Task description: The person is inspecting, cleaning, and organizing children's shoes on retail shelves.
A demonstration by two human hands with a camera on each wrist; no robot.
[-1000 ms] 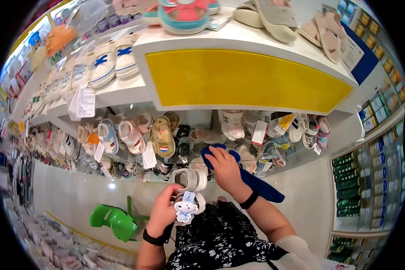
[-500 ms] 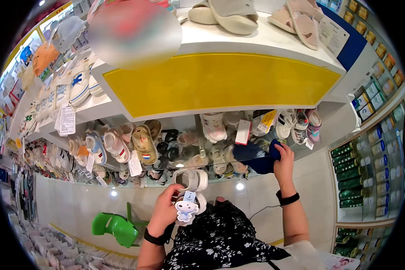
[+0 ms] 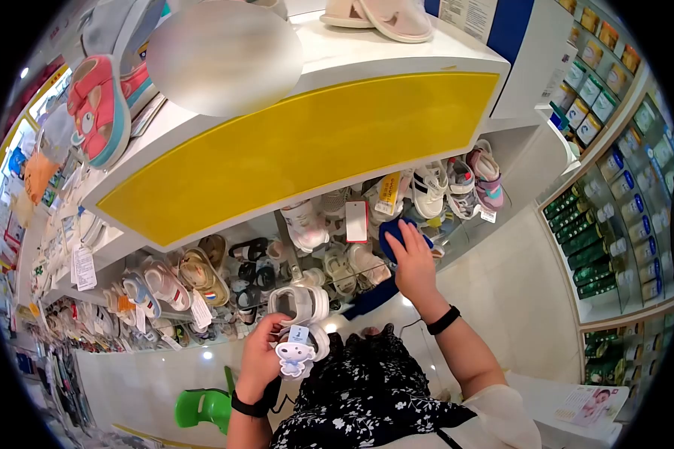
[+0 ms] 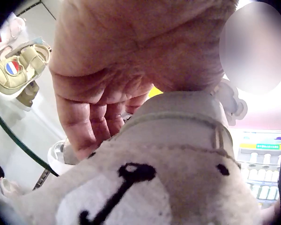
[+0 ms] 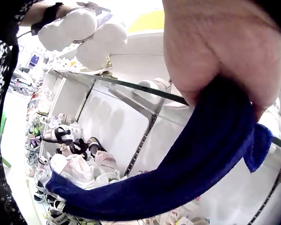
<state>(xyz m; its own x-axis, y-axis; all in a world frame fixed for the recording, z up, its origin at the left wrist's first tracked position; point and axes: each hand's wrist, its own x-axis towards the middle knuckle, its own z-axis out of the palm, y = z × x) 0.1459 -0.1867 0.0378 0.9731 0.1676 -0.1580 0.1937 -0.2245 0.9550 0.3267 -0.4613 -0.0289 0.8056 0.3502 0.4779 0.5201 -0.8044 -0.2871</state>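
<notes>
My left hand (image 3: 259,355) grips a pair of small whitish children's shoes (image 3: 298,302), held in front of the shelves. A cartoon-shaped hang tag (image 3: 294,358) dangles from them. In the left wrist view a bear face (image 4: 131,187) shows on the nearer shoe, and the curled fingers lie behind it. My right hand (image 3: 416,271) holds a dark blue cloth (image 3: 371,298) at the glass shelf's edge, right of the shoes. The right wrist view has the cloth (image 5: 178,173) bunched in the palm, its long end hanging down to the left; the fingertips are hidden there.
Rows of small shoes (image 3: 176,283) fill the shelves below a white counter with a yellow panel (image 3: 307,153). A glass shelf edge (image 5: 136,86) runs by the right hand. A green chair (image 3: 204,408) stands on the floor at left. Stocked shelves (image 3: 614,247) line the right.
My right hand swung right with the cloth, then came back left to the glass shelf edge. My left hand keeps hold of the shoes. The head view has shifted right along the counter.
</notes>
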